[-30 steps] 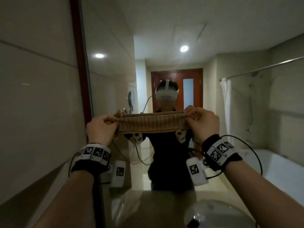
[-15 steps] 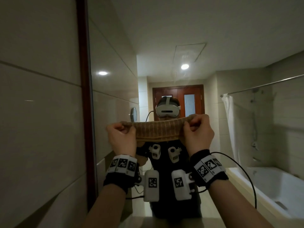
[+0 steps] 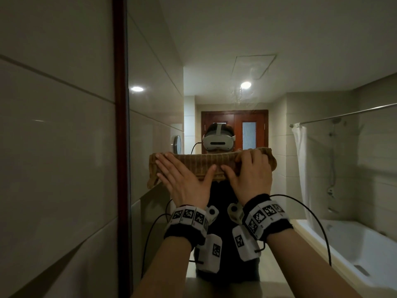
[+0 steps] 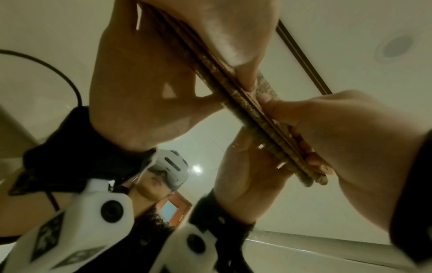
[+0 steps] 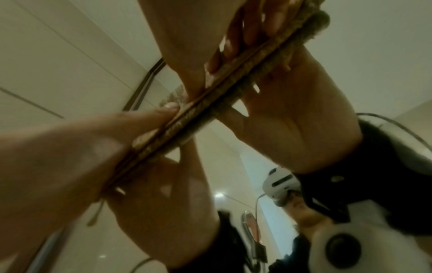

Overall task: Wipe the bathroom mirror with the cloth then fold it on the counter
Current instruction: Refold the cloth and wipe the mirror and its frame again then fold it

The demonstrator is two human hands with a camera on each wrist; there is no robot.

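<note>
A brown ribbed cloth (image 3: pixel 204 161), folded into a long band, lies flat against the bathroom mirror (image 3: pixel 214 61) at head height. My left hand (image 3: pixel 182 179) presses its left half with straight, spread fingers. My right hand (image 3: pixel 251 175) presses the right half, fingertips near the cloth's top edge. The thumbs nearly meet in the middle. In the left wrist view the cloth (image 4: pixel 245 103) appears edge-on between my left hand (image 4: pixel 233 37) and its reflection. In the right wrist view the cloth (image 5: pixel 210 103) is squeezed against the glass the same way.
The mirror's dark wooden frame (image 3: pixel 119 125) runs down the left, with tiled wall (image 3: pixel 53 147) beyond it. The glass reflects a person in a headset, a wooden door, a shower curtain (image 3: pixel 300 168) and a white bathtub (image 3: pixel 354 250). The counter edge (image 3: pixel 214 287) shows at the bottom.
Both hands pinched the cloth stretched between them and lifted it. Now they have let go of the pinch and press it flat on the mirror, closer together.
</note>
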